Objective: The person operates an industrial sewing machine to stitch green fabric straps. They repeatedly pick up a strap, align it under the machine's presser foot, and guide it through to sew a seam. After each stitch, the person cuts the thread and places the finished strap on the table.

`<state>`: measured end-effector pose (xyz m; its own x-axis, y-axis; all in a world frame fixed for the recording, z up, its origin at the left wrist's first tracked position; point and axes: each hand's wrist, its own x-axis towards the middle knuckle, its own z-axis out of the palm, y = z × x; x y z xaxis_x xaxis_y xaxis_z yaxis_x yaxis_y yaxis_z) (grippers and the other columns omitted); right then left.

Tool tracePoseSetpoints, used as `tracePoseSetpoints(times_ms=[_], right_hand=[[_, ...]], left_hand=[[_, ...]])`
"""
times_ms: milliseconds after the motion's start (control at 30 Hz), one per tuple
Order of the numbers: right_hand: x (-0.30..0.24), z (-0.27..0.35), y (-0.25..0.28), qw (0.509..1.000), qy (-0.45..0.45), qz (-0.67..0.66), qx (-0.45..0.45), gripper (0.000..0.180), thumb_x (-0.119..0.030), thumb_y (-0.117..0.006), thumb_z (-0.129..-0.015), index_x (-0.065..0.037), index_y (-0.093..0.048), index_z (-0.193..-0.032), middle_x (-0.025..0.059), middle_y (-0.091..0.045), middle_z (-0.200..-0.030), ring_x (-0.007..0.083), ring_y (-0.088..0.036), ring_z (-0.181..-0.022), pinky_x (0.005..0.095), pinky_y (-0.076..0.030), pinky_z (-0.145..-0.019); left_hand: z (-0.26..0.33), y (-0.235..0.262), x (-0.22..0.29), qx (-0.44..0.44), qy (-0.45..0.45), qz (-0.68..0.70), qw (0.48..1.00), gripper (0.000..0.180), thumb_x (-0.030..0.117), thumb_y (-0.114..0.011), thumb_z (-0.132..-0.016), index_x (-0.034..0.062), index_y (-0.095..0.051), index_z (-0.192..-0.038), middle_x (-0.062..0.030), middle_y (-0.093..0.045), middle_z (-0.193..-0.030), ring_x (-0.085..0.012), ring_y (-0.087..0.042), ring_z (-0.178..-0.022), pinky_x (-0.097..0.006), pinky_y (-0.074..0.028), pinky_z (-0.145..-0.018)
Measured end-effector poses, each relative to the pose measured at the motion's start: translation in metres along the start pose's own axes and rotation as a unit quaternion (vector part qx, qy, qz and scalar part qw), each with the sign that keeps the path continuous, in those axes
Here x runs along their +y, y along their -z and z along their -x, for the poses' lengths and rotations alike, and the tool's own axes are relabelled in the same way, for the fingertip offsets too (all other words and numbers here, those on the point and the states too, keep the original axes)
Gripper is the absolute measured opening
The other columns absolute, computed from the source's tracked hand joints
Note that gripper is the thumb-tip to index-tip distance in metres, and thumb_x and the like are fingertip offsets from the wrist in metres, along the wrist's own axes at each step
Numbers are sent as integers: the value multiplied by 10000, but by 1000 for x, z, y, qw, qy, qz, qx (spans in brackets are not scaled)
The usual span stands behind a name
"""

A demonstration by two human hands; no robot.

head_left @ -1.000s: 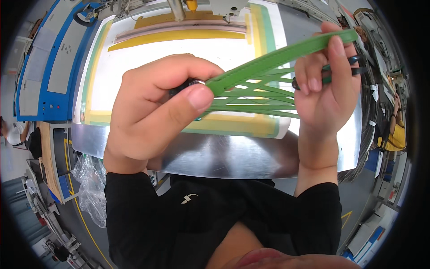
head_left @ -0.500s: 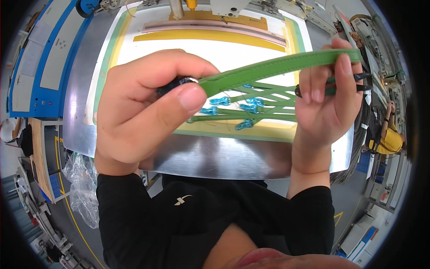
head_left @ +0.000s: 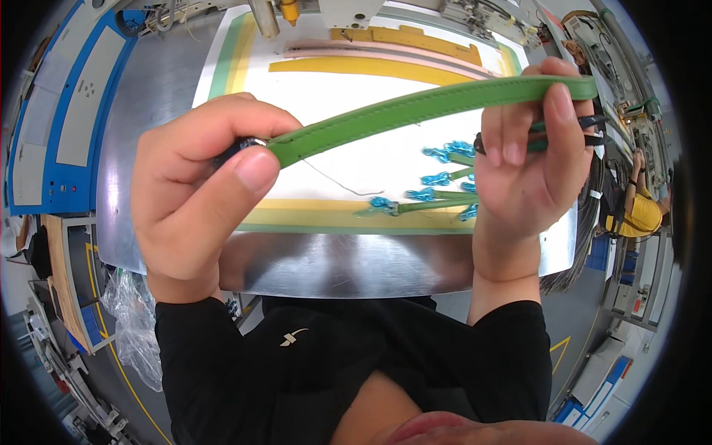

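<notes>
A green stitched strap (head_left: 415, 110) is stretched in a shallow arch between my hands, above the worktable. My left hand (head_left: 194, 194) pinches its left end between thumb and index finger, beside a small metal ring and a dark piece partly hidden in the fist. At the other end my right hand (head_left: 530, 174) grips the strap between thumb and fingers. A slim dark tool (head_left: 538, 142) also lies in that hand; its kind is unclear. One loose thread (head_left: 343, 185) shows below the strap. Several green straps with blue-wrapped ends (head_left: 437, 179) lie beneath, partly behind my right hand.
The straps lie on a white board (head_left: 256, 167) edged with yellow and green bands, over a metal tabletop (head_left: 348, 263). Yellow and pink strips (head_left: 371, 67) lie at its far side, below machine parts (head_left: 356, 11). A blue cabinet (head_left: 70, 126) stands left. A person in yellow (head_left: 644, 215) is far right.
My left hand has moved left with the strap's end, so more strap shows between my hands. My right hand has barely shifted. The board and loose straps appear farther right, and the thread has become visible.
</notes>
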<state>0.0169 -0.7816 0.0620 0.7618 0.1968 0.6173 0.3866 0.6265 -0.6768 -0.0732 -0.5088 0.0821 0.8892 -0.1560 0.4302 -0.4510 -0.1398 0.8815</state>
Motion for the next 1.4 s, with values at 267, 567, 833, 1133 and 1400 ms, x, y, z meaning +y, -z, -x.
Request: tracePoseSetpoints(times_ms=[267,567,833,1133,1400], right_hand=[[-2,0,-3,1000,3,14,24,308,-116,-499,-1064,74,-574,-1295,66,-566,-787,85,-434,-539,251,-380,-497],[-11,0,-24,986,1,131,99,260,-129,-613,-1017,24,-626,-1226,40,-568,-677,87,-457,-519,263,-394,-499],[1,-8,-19,982,-73,161,59,267,-235,-833,-903,-29,-742,-1049,37,-733,-931,87,-665,-819,266,-526,-718],[-104,31,206,650,-247,694,-189,957,-443,-974,-606,-89,-623,-1423,129,-686,-1343,310,-659,-1225,417,-523,-1029],[-114,120,279,566,-328,741,-151,1052,-407,-973,-584,-199,-527,-1514,77,-502,-1533,361,-561,-1345,434,-501,-1091]], left_hand=[[1,4,1,14,10,4,1000,404,265,-620,-988,-130,-642,-1070,-104,-583,-824,-131,-497,-730,-285,-380,-672],[0,27,-12,-7,2,7,1000,387,242,-595,-981,-131,-633,-1078,-88,-532,-838,-142,-476,-764,-289,-363,-692],[4,65,-43,41,12,79,996,328,189,-570,-1008,-108,-604,-1143,-40,-476,-807,-112,-421,-750,-283,-332,-711],[-12,116,-66,31,87,72,993,291,180,-556,-1042,-91,-606,-1136,-2,-458,-772,-88,-410,-736,-274,-331,-715],[-10,146,-77,75,117,79,987,288,167,-547,-1055,-70,-619,-1202,-5,-444,-801,-109,-421,-772,-264,-328,-724]])
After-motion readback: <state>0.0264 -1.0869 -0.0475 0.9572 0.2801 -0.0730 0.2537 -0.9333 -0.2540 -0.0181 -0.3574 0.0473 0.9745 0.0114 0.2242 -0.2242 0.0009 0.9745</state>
